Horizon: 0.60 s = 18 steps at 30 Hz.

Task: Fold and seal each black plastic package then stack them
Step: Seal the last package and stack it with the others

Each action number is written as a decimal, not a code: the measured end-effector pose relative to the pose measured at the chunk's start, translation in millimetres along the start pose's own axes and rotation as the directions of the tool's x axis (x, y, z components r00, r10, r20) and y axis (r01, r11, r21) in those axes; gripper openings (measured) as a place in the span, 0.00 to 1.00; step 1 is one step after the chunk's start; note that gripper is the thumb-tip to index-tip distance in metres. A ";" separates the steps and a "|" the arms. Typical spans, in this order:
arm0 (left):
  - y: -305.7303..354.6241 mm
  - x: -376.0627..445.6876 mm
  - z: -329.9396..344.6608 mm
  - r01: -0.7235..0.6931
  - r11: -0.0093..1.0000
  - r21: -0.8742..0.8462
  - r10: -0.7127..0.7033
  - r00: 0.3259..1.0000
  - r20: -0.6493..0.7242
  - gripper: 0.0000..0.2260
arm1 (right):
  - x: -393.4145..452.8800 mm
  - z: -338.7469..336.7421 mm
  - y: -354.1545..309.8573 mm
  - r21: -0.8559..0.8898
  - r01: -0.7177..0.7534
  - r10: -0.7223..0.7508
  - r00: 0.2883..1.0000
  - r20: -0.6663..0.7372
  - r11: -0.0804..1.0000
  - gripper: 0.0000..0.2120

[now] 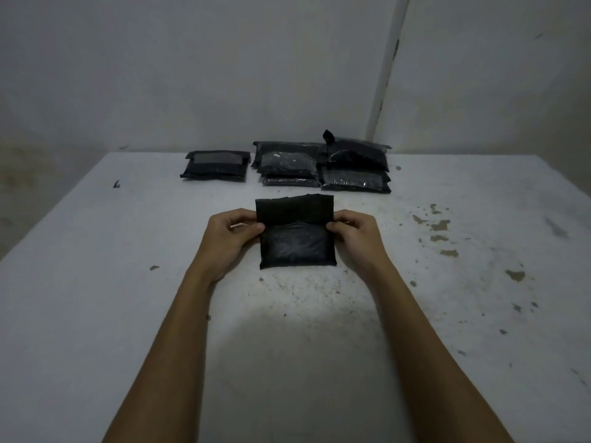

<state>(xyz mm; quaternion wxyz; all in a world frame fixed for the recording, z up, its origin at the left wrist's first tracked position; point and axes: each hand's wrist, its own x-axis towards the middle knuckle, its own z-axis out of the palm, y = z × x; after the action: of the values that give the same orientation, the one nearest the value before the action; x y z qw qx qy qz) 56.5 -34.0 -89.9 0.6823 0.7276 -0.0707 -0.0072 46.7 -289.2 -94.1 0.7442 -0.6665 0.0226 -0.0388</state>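
A black plastic package [295,241] lies in the middle of the white table [128,314], its top flap standing up at the far edge. My left hand [230,238] pinches its left edge at the fold line. On the opposite edge, my right hand [355,236] pinches at the same height. At the back left lies a single folded package [215,164] with a grey strip across it. To its right several black packages [289,166] are piled, and another pile [356,164] stands at the back right.
The table top is worn, with chipped paint patches [439,228] to the right. A grey wall rises behind the table, and a white pipe [385,68] runs down it near the right pile. A small dark scrap [116,184] lies at the far left.
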 end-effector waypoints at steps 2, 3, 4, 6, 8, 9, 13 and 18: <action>0.0 -0.5 -1.8 -0.010 1.000 -0.010 0.010 1.000 0.002 0.08 | -0.6 -1.5 -0.9 -0.017 0.008 -0.008 1.000 -0.008 1.000 0.13; 0.6 -0.9 -1.4 -0.014 1.000 -0.011 0.014 1.000 0.006 0.08 | -1.2 -2.6 -1.3 -0.041 0.013 -0.013 1.000 -0.009 0.999 0.13; 0.9 -1.2 -0.8 -0.019 1.000 -0.011 0.019 1.000 0.011 0.08 | -1.7 -3.8 -1.4 -0.063 0.015 -0.016 1.000 -0.006 0.998 0.12; 2.3 -2.0 0.5 -0.030 1.000 -0.008 0.030 0.999 0.024 0.08 | -1.9 -6.5 -2.2 -0.073 0.021 -0.021 1.000 0.005 0.997 0.13; 2.6 -1.9 -0.2 -0.040 0.999 0.012 0.039 0.999 0.031 0.08 | -1.0 -8.5 -2.9 -0.041 0.020 -0.019 1.000 0.024 0.999 0.16; 2.8 -1.9 -0.7 -0.048 0.998 0.029 0.047 0.998 0.033 0.08 | -0.4 -9.1 -2.7 -0.019 0.014 -0.013 0.999 0.038 1.000 0.16; 3.1 -2.2 -1.8 -0.039 0.999 0.027 0.039 0.999 0.032 0.10 | -0.3 -11.9 -3.7 0.034 -0.008 0.005 0.996 0.088 0.999 0.16; 5.8 -5.2 -1.4 -0.022 0.996 0.081 0.020 0.999 0.028 0.14 | -2.2 -13.9 -5.7 0.038 0.003 -0.007 0.995 0.099 0.999 0.14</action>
<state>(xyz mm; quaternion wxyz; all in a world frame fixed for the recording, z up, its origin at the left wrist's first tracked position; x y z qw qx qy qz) 51.0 -32.3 -84.5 0.6510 0.7539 -0.0878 -0.0071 43.1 -303.4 -90.0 0.7569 -0.6533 -0.0170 -0.0078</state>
